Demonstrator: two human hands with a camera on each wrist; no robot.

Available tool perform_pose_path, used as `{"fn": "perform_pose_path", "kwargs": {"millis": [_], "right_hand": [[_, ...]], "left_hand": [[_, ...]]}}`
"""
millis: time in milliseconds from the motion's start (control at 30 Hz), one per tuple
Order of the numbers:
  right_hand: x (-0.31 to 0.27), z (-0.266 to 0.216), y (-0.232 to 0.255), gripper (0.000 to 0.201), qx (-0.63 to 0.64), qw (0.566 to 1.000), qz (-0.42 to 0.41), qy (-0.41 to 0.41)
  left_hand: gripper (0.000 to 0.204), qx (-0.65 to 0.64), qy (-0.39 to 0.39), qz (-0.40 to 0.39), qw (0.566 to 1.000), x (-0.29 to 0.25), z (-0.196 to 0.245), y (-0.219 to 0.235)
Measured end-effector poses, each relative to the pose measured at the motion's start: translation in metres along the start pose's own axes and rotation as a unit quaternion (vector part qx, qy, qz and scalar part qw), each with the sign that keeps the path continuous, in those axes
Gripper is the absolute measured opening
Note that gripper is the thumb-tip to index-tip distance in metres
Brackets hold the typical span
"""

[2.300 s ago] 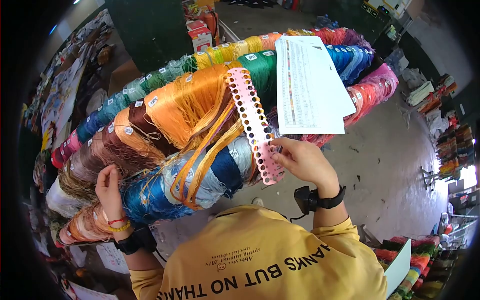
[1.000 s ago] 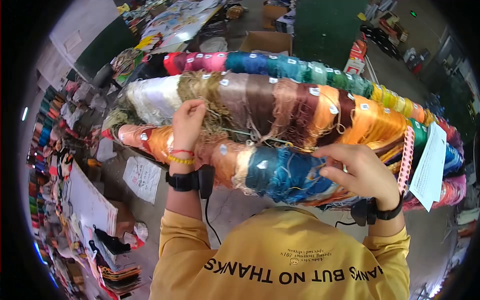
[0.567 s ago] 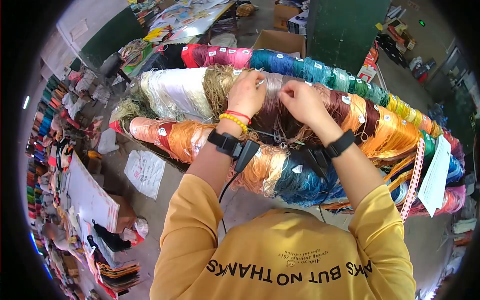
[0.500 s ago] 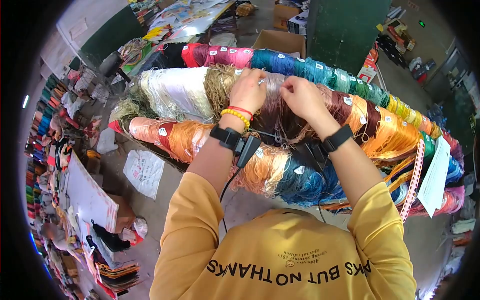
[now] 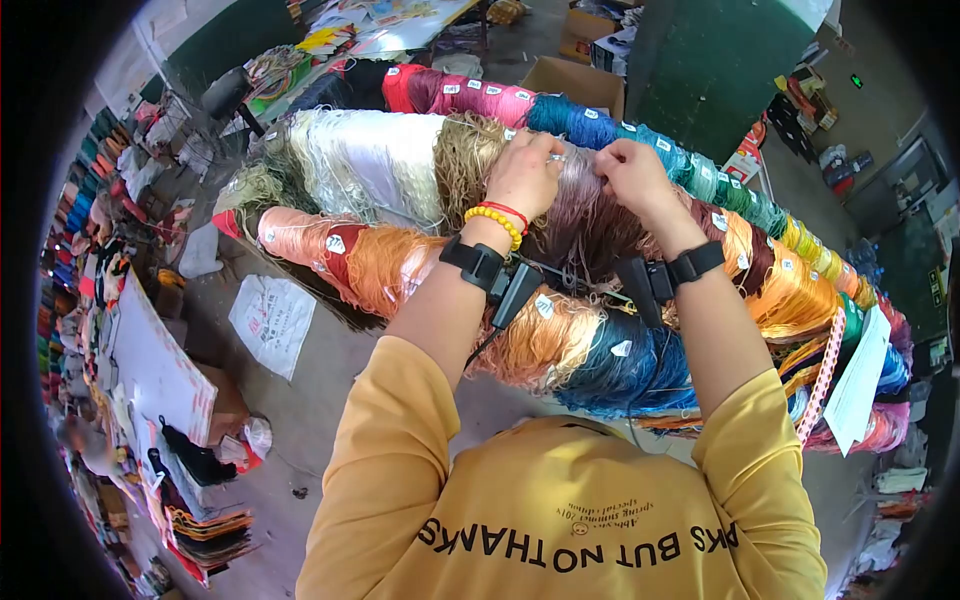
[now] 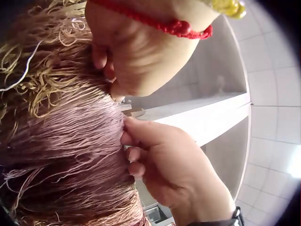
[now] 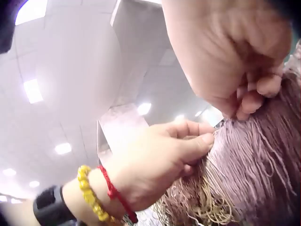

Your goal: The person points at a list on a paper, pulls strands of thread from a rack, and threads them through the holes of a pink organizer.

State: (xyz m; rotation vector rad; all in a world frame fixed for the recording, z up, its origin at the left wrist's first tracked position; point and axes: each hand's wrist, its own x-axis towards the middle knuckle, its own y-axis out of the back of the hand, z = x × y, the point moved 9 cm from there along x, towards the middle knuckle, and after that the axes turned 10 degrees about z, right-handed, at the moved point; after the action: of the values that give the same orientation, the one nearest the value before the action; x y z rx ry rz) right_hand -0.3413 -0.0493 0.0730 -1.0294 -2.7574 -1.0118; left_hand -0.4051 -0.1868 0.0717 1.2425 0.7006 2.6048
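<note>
Both hands are at a hank of mauve thread (image 5: 577, 190) on the middle padded row. My left hand (image 5: 527, 178), wearing a red cord and yellow beads, pinches mauve strands at the border with the tangled olive-tan thread (image 5: 465, 160). A hand's width to the right, my right hand (image 5: 637, 180) pinches the same hank with its thumb and index finger, other fingers curled. In the left wrist view the right hand (image 6: 164, 157) sits at the hank's upper edge. Seen from the right wrist, the left thumb and fingertips (image 7: 204, 141) meet at the top of the strands.
White thread (image 5: 370, 165) lies left of the hands; a labelled row of coloured hanks (image 5: 560, 118) runs behind. Nearer is a row with orange (image 5: 385, 265) and blue thread (image 5: 640, 360). A pink punched card (image 5: 822, 375) and white printed sheets (image 5: 862, 385) hang at right.
The right hand has left the pink punched card, passed over the blue thread and come to the mauve hank. The left hand has moved from the near row to the same hank. The view has turned left.
</note>
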Motion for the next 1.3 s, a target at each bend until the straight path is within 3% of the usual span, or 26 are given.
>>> {"fn": "perform_pose_path", "kwargs": {"millis": [67, 167, 267, 367, 467, 567, 700, 833, 1033, 1133, 1233, 1300], "right_hand": [[-0.004, 0.008, -0.003, 0.02, 0.057, 0.995, -0.047, -0.07], [-0.007, 0.009, 0.001, 0.023, 0.041, 0.996, -0.033, -0.075], [0.001, 0.006, -0.006, 0.024, -0.102, 0.994, -0.006, 0.047], [-0.005, -0.021, -0.009, 0.029, -0.222, 0.972, 0.002, 0.077], [0.001, -0.019, -0.012, 0.026, -0.219, 0.971, 0.025, 0.093], [0.012, -0.004, -0.011, 0.025, -0.152, 0.985, -0.008, 0.078], [0.009, 0.003, -0.015, 0.02, 0.025, 0.995, -0.09, -0.035], [0.002, 0.008, -0.018, 0.011, 0.04, 0.98, -0.159, -0.115], [-0.013, 0.008, -0.018, 0.008, 0.206, 0.948, -0.163, -0.178], [-0.027, 0.002, -0.022, 0.008, 0.307, 0.906, -0.205, -0.209], [-0.029, 0.011, -0.024, 0.009, 0.244, 0.927, -0.209, -0.194], [-0.02, 0.007, -0.014, 0.012, 0.102, 0.978, -0.153, -0.098]], "left_hand": [[0.015, -0.004, -0.006, 0.007, 1.0, -0.001, 0.0, 0.001], [0.016, -0.01, -0.003, 0.008, 1.0, -0.001, 0.003, 0.003], [0.016, -0.005, -0.01, 0.015, 1.0, -0.002, 0.003, 0.003], [0.017, -0.009, -0.01, 0.014, 1.0, -0.002, 0.002, 0.001], [0.017, -0.011, -0.002, 0.008, 1.0, -0.002, 0.001, 0.001], [0.017, -0.007, 0.016, -0.008, 1.0, -0.003, 0.001, 0.002], [0.017, -0.004, 0.023, -0.011, 1.0, -0.003, 0.0, 0.001], [0.016, -0.005, 0.027, -0.011, 1.0, -0.004, 0.0, 0.002], [0.015, -0.012, 0.019, 0.012, 1.0, -0.004, 0.0, 0.002], [0.013, -0.018, 0.018, 0.021, 0.999, -0.004, 0.001, 0.004], [0.021, -0.028, 0.026, -0.01, 0.999, -0.002, -0.004, -0.001], [0.034, -0.006, 0.003, -0.03, 1.0, -0.002, 0.0, 0.002]]}}
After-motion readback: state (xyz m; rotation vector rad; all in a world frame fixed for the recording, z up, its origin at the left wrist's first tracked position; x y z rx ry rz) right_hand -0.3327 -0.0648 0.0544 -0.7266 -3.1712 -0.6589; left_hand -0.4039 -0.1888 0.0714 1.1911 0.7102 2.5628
